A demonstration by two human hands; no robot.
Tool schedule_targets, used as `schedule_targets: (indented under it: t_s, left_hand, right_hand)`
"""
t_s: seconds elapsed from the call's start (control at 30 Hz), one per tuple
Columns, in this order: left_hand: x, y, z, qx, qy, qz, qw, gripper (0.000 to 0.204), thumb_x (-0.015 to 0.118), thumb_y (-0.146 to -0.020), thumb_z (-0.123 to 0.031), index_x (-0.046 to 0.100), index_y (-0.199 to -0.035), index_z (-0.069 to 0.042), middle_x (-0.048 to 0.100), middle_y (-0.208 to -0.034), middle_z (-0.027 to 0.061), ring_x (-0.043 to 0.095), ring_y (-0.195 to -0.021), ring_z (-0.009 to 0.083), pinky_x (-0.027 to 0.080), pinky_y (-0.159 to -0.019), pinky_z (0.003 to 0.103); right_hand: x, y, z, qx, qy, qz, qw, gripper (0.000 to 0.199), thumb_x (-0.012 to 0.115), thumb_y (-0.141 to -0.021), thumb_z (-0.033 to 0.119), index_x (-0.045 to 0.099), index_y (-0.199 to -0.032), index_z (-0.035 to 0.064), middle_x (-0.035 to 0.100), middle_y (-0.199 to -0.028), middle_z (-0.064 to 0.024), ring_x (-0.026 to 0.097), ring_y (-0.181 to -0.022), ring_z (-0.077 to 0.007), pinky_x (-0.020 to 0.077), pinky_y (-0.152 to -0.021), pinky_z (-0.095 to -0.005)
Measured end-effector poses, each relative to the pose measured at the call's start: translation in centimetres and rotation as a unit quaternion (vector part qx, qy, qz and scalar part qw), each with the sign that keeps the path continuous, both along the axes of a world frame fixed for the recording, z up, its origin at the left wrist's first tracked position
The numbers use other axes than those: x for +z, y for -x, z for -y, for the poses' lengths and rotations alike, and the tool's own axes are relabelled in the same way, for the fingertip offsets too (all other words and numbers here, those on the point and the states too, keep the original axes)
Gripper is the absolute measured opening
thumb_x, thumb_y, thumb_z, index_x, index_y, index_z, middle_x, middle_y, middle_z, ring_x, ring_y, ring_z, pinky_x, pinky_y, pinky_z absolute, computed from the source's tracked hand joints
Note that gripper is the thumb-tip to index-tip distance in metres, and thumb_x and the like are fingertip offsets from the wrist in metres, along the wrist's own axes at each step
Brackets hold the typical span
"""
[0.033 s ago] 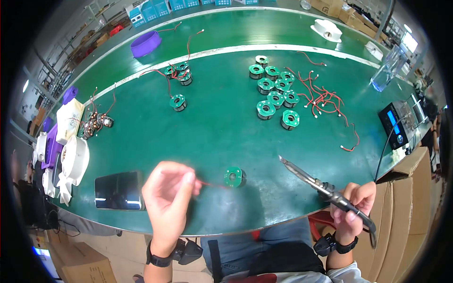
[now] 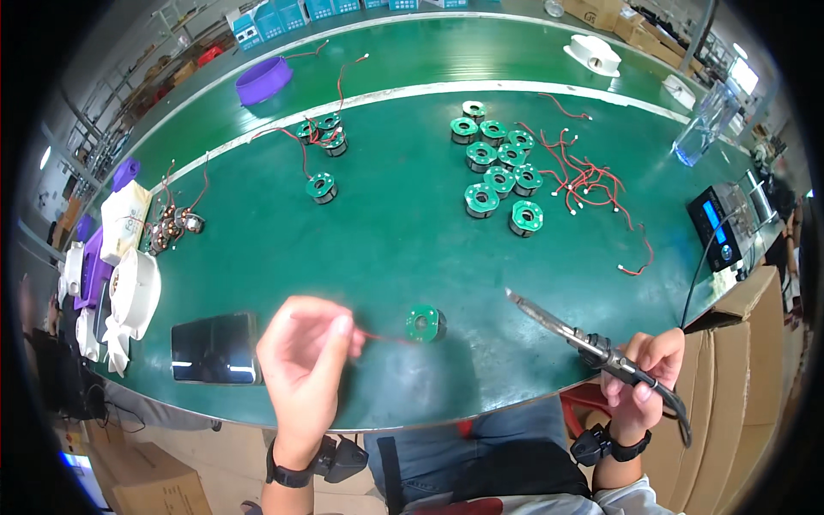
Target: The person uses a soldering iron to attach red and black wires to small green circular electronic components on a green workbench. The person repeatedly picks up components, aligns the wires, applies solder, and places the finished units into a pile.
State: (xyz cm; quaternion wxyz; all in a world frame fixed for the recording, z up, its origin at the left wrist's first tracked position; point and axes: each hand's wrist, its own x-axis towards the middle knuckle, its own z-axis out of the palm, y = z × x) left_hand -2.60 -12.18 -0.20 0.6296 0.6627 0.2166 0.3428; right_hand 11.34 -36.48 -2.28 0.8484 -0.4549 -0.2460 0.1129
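My left hand (image 2: 305,356) is pinched closed on a thin red wire (image 2: 384,336). The wire stretches right to a small motor coil (image 2: 422,324) with a round green circuit board on top, standing on the table just beyond my fingers. Whether the wire end touches the board is too blurred to tell. My right hand (image 2: 645,369) grips a soldering iron (image 2: 592,345) by its dark handle, the metal tip pointing up and left, to the right of the coil and apart from it.
Green-topped coils (image 2: 498,178) stand grouped beyond, beside a tangle of red wires (image 2: 592,182). Several wired coils (image 2: 322,187) sit further left. A phone (image 2: 215,348) lies left of my left hand. The soldering station (image 2: 717,227) and a cardboard box (image 2: 730,360) are on the right.
The soldering iron has tilted very slightly, its tip a touch lower and its cable shifted. My left hand, the wire and the coil look unchanged.
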Motion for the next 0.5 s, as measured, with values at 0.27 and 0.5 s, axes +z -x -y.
schedule_targets:
  t_s: [0.27,0.5]
  left_hand:
    - [0.0,-0.2,0.2,0.009,-0.029,-0.014,0.999,0.003,0.055,-0.084,0.001,0.052,-0.085,0.001,0.055,-0.073,0.0045,0.053,-0.061,0.0092,0.042,-0.054,0.02]
    - [-0.1,-0.3,0.5,0.022,-0.051,-0.032,0.998,0.004,0.054,-0.085,-0.005,0.051,-0.085,-0.003,0.054,-0.071,0.0027,0.051,-0.059,0.0071,0.038,-0.05,0.018]
  right_hand:
    - [-0.1,-0.6,0.5,0.039,0.017,0.064,0.997,0.022,0.067,-0.074,0.01,0.049,-0.083,0.0004,0.056,-0.064,-0.0127,0.053,-0.046,-0.0107,0.0432,-0.041,-0.0192]
    - [-1.0,-0.9,0.4,0.055,-0.002,0.091,0.994,0.03,0.071,-0.065,-0.003,0.049,-0.084,0.0036,0.048,-0.062,-0.005,0.038,-0.047,-0.008,0.0316,-0.043,-0.0216]
